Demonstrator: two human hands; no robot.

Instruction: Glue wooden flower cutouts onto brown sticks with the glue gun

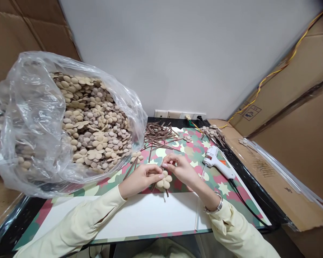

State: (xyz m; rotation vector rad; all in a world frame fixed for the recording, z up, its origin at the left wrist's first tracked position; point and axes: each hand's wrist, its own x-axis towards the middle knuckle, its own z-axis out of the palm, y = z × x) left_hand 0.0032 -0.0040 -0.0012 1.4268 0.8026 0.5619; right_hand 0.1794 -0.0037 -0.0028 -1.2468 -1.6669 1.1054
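Here, beige flower (164,181), held between both hands (143,178) (181,170)

Craft workshop corner by appearance, glue gun (219,163) on a patterned table (223,188), bulging plastic bag (24,96) of flower pieces (97,125), heaped brown strips (160,132), cardboard (298,132) on both sides.
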